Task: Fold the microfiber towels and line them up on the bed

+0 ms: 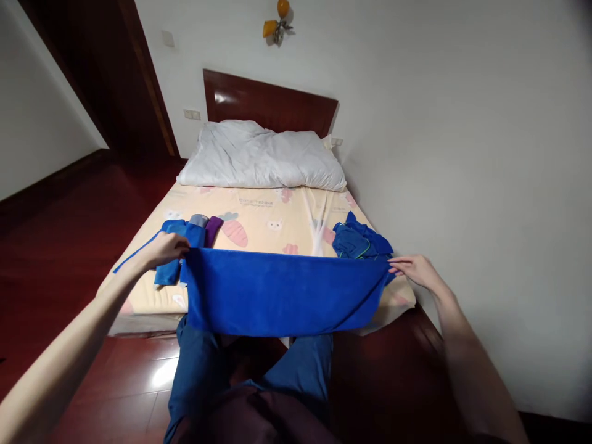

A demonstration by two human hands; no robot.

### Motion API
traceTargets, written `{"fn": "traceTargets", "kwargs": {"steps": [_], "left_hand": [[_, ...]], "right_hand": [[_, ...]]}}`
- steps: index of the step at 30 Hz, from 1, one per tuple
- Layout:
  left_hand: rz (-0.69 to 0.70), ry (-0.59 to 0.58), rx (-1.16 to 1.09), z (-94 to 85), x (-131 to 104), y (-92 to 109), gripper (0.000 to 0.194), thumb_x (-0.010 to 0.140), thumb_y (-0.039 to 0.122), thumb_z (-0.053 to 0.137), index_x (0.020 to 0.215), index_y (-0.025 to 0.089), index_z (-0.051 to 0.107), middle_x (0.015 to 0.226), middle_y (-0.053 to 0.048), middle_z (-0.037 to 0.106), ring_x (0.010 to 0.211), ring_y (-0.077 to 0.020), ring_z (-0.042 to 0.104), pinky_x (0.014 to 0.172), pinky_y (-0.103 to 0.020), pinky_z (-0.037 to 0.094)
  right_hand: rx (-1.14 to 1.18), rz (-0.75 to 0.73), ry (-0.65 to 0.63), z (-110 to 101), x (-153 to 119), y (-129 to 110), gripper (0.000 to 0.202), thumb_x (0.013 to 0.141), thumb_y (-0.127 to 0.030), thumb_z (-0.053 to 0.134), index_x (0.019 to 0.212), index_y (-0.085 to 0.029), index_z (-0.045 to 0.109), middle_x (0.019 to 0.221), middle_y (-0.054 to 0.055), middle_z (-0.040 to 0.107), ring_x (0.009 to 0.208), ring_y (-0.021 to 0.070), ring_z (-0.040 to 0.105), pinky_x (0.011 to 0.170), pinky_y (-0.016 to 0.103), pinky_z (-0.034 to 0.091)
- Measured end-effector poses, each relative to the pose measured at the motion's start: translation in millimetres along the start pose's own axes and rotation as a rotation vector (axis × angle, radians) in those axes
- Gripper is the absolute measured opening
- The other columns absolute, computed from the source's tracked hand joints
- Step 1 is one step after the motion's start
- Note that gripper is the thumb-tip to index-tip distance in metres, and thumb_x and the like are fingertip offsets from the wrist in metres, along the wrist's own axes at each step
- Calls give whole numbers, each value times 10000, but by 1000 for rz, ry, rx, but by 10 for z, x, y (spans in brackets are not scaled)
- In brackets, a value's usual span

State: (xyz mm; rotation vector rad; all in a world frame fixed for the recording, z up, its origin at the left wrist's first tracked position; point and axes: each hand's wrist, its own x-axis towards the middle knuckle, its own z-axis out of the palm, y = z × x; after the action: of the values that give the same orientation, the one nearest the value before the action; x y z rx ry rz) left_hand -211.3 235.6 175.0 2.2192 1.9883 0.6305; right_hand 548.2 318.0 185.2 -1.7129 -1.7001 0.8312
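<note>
A wide blue cloth point(282, 293) hangs stretched between my two hands, over the near edge of the bed. My left hand point(174, 246) pinches its upper left corner, and my right hand point(409, 269) pinches the upper right corner. Behind my left hand lie several folded or rolled cloths point(169, 272) in blue, grey and purple, with a thin blue strap reaching out to the left. A crumpled pile of blue cloth point(361, 239) rests on the bed just behind the stretched cloth's right end.
The bed point(259, 216) has a patterned cream sheet. A white quilt point(263, 154) lies at its far end, against a dark wooden headboard point(272, 98). A white wall stands close on the right. My legs are at the near edge, above the dark red floor.
</note>
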Motion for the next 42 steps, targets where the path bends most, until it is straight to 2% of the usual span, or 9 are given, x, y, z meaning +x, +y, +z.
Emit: {"fn": "traceTargets", "kwargs": {"steps": [2, 6, 12, 17, 23, 27, 32, 37, 42], "left_hand": [[-28, -108, 32, 12, 268, 62, 114, 793, 217, 623, 767, 172, 725, 607, 22, 699, 590, -134, 633, 607, -206, 486], [-135, 172, 78, -23, 626, 228, 212, 827, 207, 561, 883, 159, 759, 795, -54, 770, 764, -195, 698, 777, -283, 532], [-82, 439, 39, 137, 478, 352, 337, 924, 256, 469, 1072, 153, 753, 1131, -116, 766, 1043, -256, 713, 959, -358, 538], [-88, 269, 59, 726, -3, 149, 369, 963, 245, 432, 1162, 165, 732, 1248, -119, 732, 1169, -258, 680, 1029, -361, 521], [-202, -251, 214, 1712, -552, 42, 399, 953, 158, 360, 1114, 143, 725, 1184, -169, 739, 1061, -289, 719, 888, -359, 555], [-284, -479, 267, 2136, -848, 77, 359, 925, 139, 382, 1024, 162, 727, 1018, -157, 760, 939, -283, 745, 808, -343, 548], [-336, -389, 207, 2248, -1041, 3, 372, 959, 253, 398, 1127, 191, 724, 1060, -145, 762, 987, -290, 737, 838, -353, 553], [-391, -369, 243, 2174, -1114, 22, 385, 968, 338, 417, 1107, 194, 747, 1026, -159, 764, 948, -329, 742, 787, -394, 571], [-163, -360, 301, 2199, -1277, 23, 393, 891, 144, 429, 1078, 206, 770, 1311, -156, 694, 1233, -332, 641, 976, -433, 537]], "right_hand": [[29, 30, 81, 148, 285, 6, 486, 638, -584, 855, 815, -139, 771, 649, 126, 740, 592, 258, 734, 577, 360, 621], [11, -23, 275, 309, 683, -44, 392, 760, -488, 783, 898, -121, 772, 560, 95, 704, 505, 238, 703, 551, 352, 617], [110, -246, 550, 440, 771, 161, 347, 813, -398, 706, 1008, -119, 775, 1051, 189, 785, 965, 284, 777, 946, 410, 624], [102, -240, 443, 851, 652, 743, 435, 784, -437, 703, 1071, -116, 762, 1128, 183, 772, 1009, 303, 768, 1019, 475, 585], [-32, -112, 288, 1667, 440, 1487, 307, 755, -460, 715, 800, -159, 759, 980, 165, 801, 913, 311, 782, 948, 490, 606], [-98, 21, 198, 2009, 221, 1897, 179, 733, -369, 696, 688, -199, 732, 844, 124, 805, 831, 296, 784, 881, 456, 627], [-82, 83, 189, 2068, 25, 2222, 218, 759, -301, 612, 827, -158, 763, 1026, 167, 797, 939, 296, 774, 960, 441, 590], [-110, 93, 171, 2051, -72, 2219, 249, 791, -298, 598, 896, -145, 762, 1053, 175, 786, 959, 300, 754, 974, 445, 575], [-342, -7, 68, 2009, -208, 2116, 195, 746, -150, 579, 827, -173, 755, 1102, 151, 771, 1095, 297, 681, 1058, 431, 509]]}}
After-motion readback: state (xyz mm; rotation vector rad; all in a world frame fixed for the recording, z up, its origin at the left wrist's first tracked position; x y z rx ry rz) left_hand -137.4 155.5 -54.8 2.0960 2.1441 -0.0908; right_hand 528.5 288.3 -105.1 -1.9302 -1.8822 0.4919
